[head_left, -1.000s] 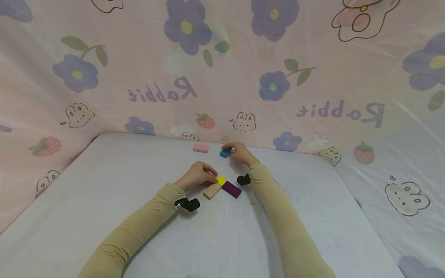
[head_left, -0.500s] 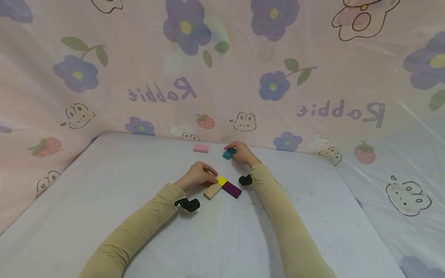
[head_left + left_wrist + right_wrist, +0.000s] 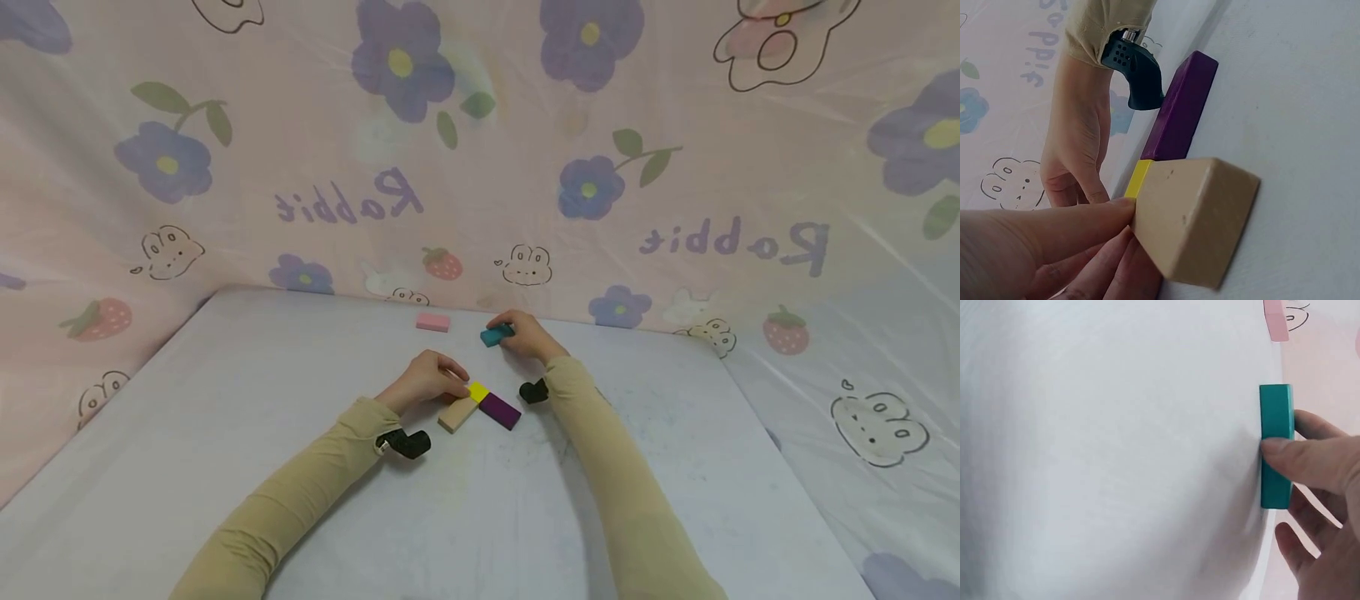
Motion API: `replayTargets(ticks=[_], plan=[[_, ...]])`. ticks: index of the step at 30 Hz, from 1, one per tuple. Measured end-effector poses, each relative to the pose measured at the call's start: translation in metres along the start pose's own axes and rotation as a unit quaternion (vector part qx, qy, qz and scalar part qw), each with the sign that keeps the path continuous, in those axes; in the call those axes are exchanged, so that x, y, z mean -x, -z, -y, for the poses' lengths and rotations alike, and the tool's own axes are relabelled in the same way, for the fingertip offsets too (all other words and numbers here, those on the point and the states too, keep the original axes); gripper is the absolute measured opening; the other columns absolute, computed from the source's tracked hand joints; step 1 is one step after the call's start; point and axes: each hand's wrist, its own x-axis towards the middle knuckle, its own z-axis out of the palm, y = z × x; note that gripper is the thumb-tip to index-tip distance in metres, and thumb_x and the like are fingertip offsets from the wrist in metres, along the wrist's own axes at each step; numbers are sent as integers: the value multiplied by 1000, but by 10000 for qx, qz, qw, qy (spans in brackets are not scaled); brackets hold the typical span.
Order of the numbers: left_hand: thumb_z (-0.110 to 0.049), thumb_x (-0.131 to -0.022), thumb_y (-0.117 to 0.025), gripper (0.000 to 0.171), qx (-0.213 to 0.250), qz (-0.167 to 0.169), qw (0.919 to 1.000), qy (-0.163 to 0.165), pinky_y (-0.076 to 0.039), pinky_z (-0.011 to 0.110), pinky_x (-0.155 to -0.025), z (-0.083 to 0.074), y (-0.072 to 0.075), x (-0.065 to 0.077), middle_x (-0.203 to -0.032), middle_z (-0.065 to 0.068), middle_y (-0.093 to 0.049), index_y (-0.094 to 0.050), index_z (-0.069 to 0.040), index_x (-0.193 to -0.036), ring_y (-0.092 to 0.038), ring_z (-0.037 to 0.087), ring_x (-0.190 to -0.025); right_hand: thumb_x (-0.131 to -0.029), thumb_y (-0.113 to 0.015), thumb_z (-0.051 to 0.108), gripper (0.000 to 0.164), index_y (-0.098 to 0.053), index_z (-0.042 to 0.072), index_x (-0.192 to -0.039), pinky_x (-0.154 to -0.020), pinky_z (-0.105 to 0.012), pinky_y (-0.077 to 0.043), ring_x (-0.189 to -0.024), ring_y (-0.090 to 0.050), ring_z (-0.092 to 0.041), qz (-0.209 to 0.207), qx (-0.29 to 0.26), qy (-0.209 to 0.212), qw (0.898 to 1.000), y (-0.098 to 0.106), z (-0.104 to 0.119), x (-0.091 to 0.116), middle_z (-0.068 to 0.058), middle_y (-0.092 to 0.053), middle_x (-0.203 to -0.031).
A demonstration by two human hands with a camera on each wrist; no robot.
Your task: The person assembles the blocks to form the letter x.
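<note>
Holding a teal block (image 3: 494, 336) between 12 and 1 o'clock from a yellow block (image 3: 479, 394)

Behind everything hangs a pastel curtain (image 3: 480, 171) printed with violet flowers, strawberries, rabbit faces and the word "Rabbit" in mirror writing. Below it spreads a white tabletop (image 3: 225, 400). Two beige sleeves (image 3: 300, 492) lie over it, the left from 7 o'clock and the right from 5, each with a black wrist mount (image 3: 410, 443) at the cuff.

The right hand (image 3: 528, 337) is the farther out; its thumb and fingers grip the teal block. Whether that block is clear of the tabletop cannot be told. The left hand (image 3: 426, 381) has its thumb on the yellow block; whether its other fingers pinch it too is hidden.

The purple block (image 3: 500, 411) extends from the yellow one toward 4 o'clock, the tan block (image 3: 457, 414) toward 8, both touching it. A pink block (image 3: 433, 322) lies apart, between 9 and 10 o'clock from the teal one.

One relation seems to matter most: from the teal block, the yellow block sits between 6 and 7 o'clock, while the teal long axis runs from between 8 and 9 to between 2 and 3, across that line. The left hand is nearer the yellow block.
</note>
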Motion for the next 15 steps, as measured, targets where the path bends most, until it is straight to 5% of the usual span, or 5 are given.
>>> replayTargets(ticks=[15], plan=[[-9,-75,-81,24,-1,-6,10000,-36,-53,24,-62,1,0,-1,-79,5,-69,-73,-3,-96,-62,13,-67,-84,-67,-4,31,-61,4,-114,-103,-44,-36,-111,-50,-27,578,190,652,9960,15,1,8,-11,-60,-116]])
